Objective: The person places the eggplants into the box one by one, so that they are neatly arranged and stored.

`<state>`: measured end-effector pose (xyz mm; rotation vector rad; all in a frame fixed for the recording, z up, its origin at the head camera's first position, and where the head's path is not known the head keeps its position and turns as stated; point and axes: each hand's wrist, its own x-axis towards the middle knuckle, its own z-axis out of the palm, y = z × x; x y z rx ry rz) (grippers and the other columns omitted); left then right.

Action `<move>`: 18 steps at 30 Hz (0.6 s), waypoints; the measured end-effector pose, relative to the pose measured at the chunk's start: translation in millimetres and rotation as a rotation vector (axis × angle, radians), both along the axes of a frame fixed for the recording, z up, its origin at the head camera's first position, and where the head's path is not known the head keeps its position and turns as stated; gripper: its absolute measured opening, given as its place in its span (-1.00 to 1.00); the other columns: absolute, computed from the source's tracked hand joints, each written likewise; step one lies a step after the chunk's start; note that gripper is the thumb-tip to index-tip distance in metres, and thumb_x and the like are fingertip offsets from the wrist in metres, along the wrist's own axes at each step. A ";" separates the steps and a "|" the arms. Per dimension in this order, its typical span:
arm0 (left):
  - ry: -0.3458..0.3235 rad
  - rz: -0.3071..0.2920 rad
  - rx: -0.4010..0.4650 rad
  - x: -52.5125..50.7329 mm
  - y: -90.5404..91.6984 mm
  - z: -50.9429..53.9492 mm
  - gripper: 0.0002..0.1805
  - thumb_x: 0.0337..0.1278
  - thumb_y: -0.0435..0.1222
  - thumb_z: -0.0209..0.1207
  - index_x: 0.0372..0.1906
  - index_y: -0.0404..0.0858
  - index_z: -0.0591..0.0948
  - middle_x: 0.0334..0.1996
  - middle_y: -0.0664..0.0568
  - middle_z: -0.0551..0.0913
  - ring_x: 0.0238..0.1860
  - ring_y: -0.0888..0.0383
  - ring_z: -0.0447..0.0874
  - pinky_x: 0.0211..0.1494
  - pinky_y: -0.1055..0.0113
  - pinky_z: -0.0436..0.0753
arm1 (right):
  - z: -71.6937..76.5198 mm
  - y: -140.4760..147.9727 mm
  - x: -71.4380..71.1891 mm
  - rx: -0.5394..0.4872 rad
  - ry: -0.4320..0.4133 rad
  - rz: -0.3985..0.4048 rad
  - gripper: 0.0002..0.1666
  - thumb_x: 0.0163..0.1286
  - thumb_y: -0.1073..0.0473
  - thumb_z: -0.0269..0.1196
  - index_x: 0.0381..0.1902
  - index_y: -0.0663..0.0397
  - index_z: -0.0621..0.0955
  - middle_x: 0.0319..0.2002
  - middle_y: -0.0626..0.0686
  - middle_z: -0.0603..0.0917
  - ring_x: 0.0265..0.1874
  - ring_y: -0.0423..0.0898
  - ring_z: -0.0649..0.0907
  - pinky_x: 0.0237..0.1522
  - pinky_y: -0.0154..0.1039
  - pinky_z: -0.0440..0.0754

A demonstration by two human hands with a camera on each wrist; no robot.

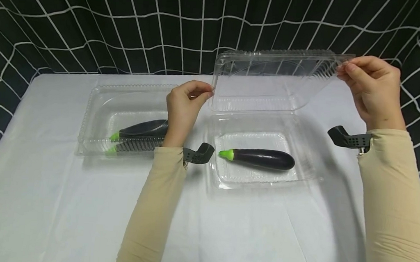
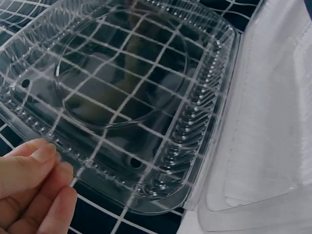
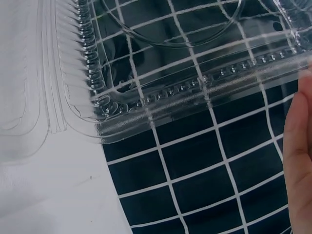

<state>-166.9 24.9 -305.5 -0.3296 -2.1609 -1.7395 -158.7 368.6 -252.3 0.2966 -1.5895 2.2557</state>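
Observation:
A clear plastic clamshell container stands with its lid [image 1: 271, 53] raised, tilted up above the base [image 1: 265, 185]. One dark purple eggplant [image 1: 265, 158] with a bright green stem end lies inside the base, stem to the left. My left hand [image 1: 186, 110] pinches the lid's left edge between thumb and fingers, also seen in the left wrist view. At the lid's upper right corner, my right hand [image 1: 374, 88] pinches the rim. In the right wrist view only part of the right hand's fingers [image 3: 298, 141] shows at the lid's edge.
A second clear container [image 1: 99, 106] sits to the left, partly behind my left hand. A dark eggplant [image 1: 140, 128] shows inside; whether another lies behind the ridged wall, I cannot tell. White cloth [image 1: 242, 236] covers the table. A black, white-gridded backdrop [image 1: 147, 27] borders it.

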 end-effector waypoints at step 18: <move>0.043 -0.113 0.247 13.3 -5.6 31.3 -0.85 0.11 -0.43 0.26 -0.25 -0.45 0.69 -0.27 -0.14 0.72 -0.26 0.18 0.66 -0.07 0.34 0.60 | -1.9 3.9 14.3 0.038 0.050 0.022 -0.83 0.12 0.60 0.24 -0.32 0.73 0.54 -0.41 0.29 0.67 -0.40 0.06 0.65 -0.21 -0.26 0.65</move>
